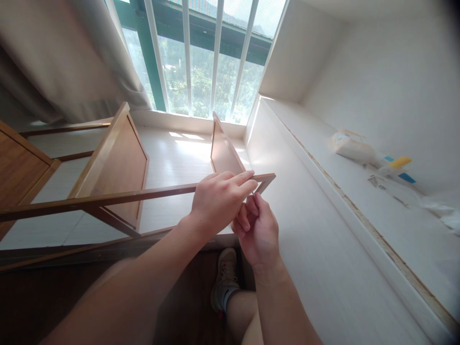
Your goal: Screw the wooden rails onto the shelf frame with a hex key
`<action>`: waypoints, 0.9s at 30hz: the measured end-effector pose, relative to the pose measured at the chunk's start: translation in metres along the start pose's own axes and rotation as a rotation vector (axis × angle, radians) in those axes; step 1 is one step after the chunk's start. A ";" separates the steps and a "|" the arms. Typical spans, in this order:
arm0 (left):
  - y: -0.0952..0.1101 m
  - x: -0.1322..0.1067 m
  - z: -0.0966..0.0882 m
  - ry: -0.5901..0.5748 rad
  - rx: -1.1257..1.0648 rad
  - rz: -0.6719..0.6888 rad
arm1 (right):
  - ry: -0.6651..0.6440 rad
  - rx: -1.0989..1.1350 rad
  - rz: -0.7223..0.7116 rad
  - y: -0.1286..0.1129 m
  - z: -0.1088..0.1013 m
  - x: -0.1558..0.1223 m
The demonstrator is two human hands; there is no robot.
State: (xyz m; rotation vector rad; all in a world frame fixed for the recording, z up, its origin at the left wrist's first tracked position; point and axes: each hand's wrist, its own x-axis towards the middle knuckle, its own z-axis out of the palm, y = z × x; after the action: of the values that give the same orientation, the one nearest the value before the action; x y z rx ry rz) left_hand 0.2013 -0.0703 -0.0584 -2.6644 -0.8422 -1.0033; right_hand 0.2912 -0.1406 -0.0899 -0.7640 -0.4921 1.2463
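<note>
A wooden shelf frame [168, 192] lies on its side, its long rail crossing in front of me. My left hand [221, 197] is closed over that rail near its right end, fingers reaching toward the corner. Just below, my right hand [260, 230] is closed in a pinch near the rail's underside. A sliver of something thin and rod-like [253, 193] shows between its fingertips; its kind is too small to make out. Behind my hands rises a wooden end panel [226, 146]. Another wooden panel [120, 167] stands upright to the left, joined to the frame.
A low white wall with a ledge [323, 177] runs along the right. On it lie a plastic-wrapped packet [354, 145], a yellow-and-blue item [399, 163] and small metal parts [377, 182]. A barred window [201, 62] and a curtain [72, 57] stand behind. My shoe [226, 270] is below.
</note>
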 end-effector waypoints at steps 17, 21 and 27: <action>0.000 0.000 0.002 0.003 -0.004 -0.017 | 0.241 -0.482 -0.407 0.012 -0.013 -0.006; 0.000 0.000 0.001 0.001 -0.014 -0.009 | 0.263 -0.726 -0.513 0.012 -0.015 -0.008; -0.001 -0.001 0.001 0.004 -0.010 -0.002 | 0.275 -1.049 -0.667 0.008 -0.021 -0.009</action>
State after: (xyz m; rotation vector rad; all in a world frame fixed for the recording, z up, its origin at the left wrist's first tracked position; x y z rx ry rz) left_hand 0.2012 -0.0696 -0.0598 -2.6695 -0.8415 -1.0154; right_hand 0.2987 -0.1533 -0.1091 -1.4581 -1.0851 0.1759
